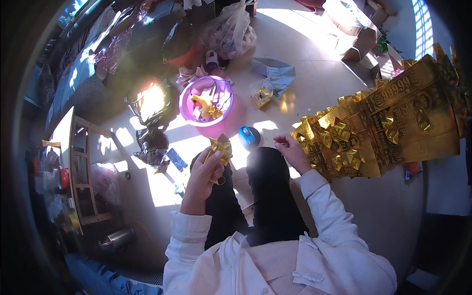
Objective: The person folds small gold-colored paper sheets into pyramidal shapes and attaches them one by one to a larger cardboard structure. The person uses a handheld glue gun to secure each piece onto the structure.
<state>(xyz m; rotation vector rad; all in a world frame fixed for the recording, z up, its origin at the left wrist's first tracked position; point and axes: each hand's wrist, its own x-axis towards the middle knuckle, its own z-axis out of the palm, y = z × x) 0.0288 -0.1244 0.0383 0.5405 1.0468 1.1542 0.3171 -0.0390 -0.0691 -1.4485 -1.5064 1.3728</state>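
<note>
My left hand (204, 167), above my left knee, grips a small bundle of folded gold foil paper (221, 147). Part of this foil hangs below the fingers. Over my right knee, my right hand (294, 150) has its fingers curled; whether anything thin is between them cannot be made out. Just beside it is a large construction of printed gold foil paper sheets (368, 121), with folded gold pieces (341, 129) on its face and along its upper edge. A blue tape dispenser (247, 136) is in front of my knees.
Ahead on the tiled floor stands a pink-purple basin (184, 107) holding papers and gold scraps. Right of it are a clear container of gold pieces (261, 93) and a pale blue cloth (278, 75). A phone (177, 159), black plastic bag (152, 145) and wooden frame (79, 173) lie left.
</note>
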